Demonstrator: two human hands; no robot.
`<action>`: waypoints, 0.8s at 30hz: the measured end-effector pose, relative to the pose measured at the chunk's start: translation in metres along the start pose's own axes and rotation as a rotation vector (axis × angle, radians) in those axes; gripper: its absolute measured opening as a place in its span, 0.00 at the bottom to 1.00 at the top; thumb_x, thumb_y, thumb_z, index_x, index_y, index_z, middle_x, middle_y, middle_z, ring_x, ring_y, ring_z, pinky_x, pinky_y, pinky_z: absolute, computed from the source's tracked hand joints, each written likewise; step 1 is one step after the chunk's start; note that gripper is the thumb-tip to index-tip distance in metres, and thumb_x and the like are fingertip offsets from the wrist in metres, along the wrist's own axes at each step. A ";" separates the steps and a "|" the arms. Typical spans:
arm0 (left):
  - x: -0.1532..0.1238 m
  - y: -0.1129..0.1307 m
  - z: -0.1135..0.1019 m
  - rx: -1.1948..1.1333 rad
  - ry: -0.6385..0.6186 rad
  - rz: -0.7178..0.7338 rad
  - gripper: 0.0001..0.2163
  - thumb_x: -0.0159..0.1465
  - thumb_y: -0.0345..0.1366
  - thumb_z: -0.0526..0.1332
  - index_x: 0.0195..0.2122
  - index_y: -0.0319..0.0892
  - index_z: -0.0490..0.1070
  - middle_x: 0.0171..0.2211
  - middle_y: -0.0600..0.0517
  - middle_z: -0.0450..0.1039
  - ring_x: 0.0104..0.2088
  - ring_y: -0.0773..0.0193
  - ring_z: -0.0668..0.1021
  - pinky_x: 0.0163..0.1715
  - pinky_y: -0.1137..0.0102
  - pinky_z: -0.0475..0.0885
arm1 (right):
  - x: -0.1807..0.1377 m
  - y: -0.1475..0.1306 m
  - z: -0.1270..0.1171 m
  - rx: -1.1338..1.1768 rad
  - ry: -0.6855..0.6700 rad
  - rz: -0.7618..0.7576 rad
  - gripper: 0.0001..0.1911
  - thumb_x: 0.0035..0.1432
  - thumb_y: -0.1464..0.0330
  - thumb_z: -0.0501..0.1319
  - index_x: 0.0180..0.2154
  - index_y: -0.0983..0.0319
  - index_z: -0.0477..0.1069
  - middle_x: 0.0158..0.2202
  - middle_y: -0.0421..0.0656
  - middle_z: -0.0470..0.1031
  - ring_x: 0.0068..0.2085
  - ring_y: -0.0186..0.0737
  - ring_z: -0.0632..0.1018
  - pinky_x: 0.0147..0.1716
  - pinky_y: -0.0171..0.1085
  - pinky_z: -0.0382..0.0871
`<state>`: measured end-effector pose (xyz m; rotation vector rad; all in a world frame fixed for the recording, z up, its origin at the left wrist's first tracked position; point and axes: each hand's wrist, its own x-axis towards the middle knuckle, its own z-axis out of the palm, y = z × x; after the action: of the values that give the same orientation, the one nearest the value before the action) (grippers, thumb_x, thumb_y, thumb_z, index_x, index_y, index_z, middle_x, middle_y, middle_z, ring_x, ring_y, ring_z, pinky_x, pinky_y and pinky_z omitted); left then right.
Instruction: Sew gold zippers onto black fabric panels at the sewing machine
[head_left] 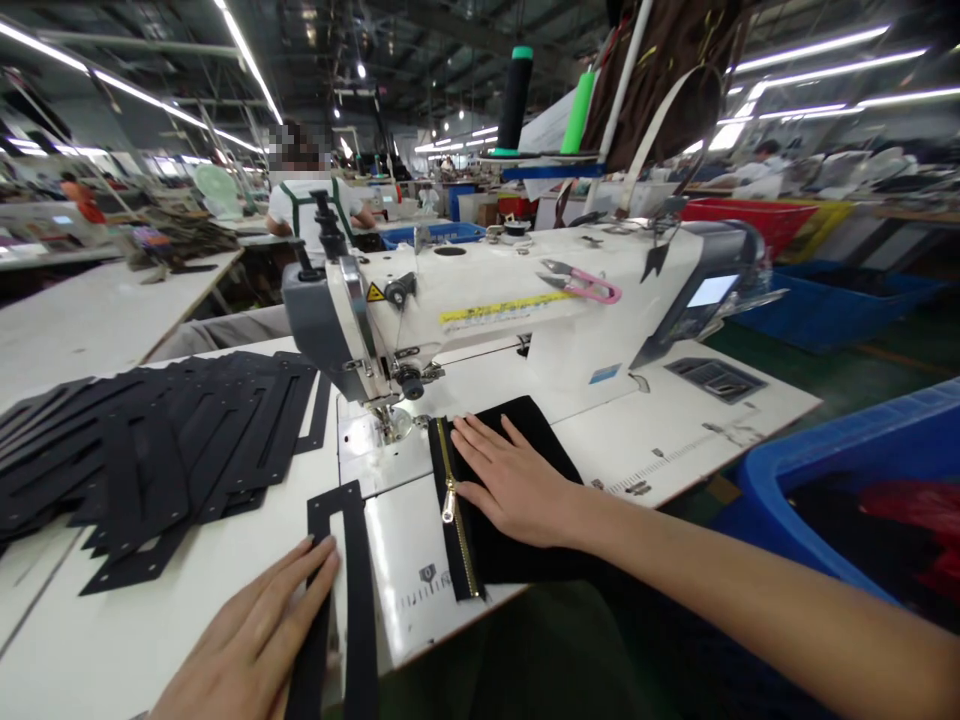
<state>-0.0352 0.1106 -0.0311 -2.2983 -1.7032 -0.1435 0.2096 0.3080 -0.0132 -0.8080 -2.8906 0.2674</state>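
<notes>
My left hand (259, 630) is at the front of the table, its fingers together over one arm of a black slotted panel (360, 580); the thumb is mostly hidden. Flat on a black fabric piece (536, 440), my right hand (517, 485) has its fingers stretched out. Along that fabric's left edge runs a gold-toothed zipper (466, 550), and its metal pull (449, 503) is beside my right thumb. The fabric lies just right of the presser foot (391, 425) of a white sewing machine (480, 280).
Many black slotted panels (150, 440) lie overlapped on the left. Pink-handled thread snips (581, 283) rest on the machine arm. A blue bin (787, 450) stands at the right, thread cones (516, 100) rise behind, and a person in a white shirt (311, 215) sits beyond.
</notes>
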 end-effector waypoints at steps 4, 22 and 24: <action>0.010 -0.001 -0.006 -0.037 0.083 -0.075 0.24 0.58 0.28 0.50 0.56 0.50 0.59 0.57 0.50 0.60 0.52 0.54 0.69 0.47 0.62 0.70 | -0.003 -0.009 0.007 -0.017 0.036 -0.033 0.29 0.64 0.59 0.42 0.61 0.69 0.47 0.62 0.49 0.43 0.62 0.45 0.45 0.58 0.55 0.40; 0.097 0.032 0.005 -0.050 0.104 0.007 0.16 0.62 0.23 0.45 0.45 0.32 0.69 0.47 0.38 0.70 0.49 0.54 0.72 0.48 0.62 0.70 | -0.006 -0.031 0.022 -0.014 0.156 -0.208 0.30 0.59 0.72 0.47 0.62 0.65 0.44 0.62 0.47 0.43 0.62 0.47 0.48 0.57 0.56 0.47; 0.096 0.031 0.007 -0.059 0.089 0.012 0.16 0.62 0.24 0.45 0.47 0.33 0.68 0.48 0.39 0.69 0.50 0.54 0.71 0.48 0.61 0.69 | -0.006 -0.031 0.022 -0.004 0.154 -0.209 0.30 0.58 0.71 0.48 0.62 0.65 0.44 0.62 0.47 0.43 0.62 0.47 0.48 0.57 0.56 0.46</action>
<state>0.0223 0.1931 -0.0198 -2.3068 -1.6619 -0.2931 0.1955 0.2760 -0.0289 -0.4975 -2.8007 0.1687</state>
